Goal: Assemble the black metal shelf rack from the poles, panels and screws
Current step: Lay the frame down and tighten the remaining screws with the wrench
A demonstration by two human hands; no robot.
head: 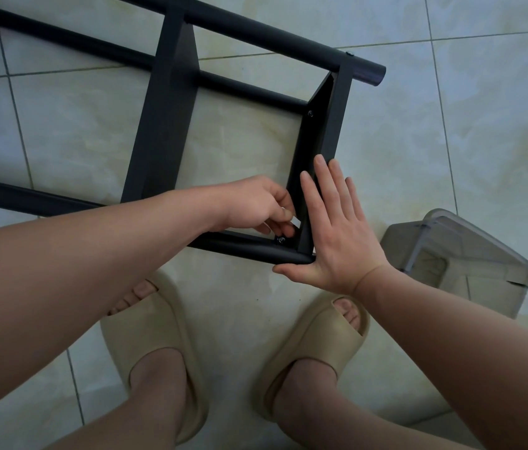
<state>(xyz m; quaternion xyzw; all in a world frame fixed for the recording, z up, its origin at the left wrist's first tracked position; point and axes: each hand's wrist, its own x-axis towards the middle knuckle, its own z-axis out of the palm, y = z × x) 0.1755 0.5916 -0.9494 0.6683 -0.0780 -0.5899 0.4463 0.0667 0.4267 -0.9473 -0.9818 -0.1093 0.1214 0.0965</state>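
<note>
The rack (165, 125) is lying on its side on the tiled floor (483, 125), partly built. Inside its near corner the left hand (256, 206) is curling in, pinching a small pale item (295, 220) (identity unclear) just above the screw (280, 239) joining the end panel (327, 131) to the near pole (249, 250); probably tightening. The right hand (334, 232) is pressing flat, fingers straight, against the panel's outside, apparently bracing the joint. A grey container (451, 254) is sitting nearby.
</note>
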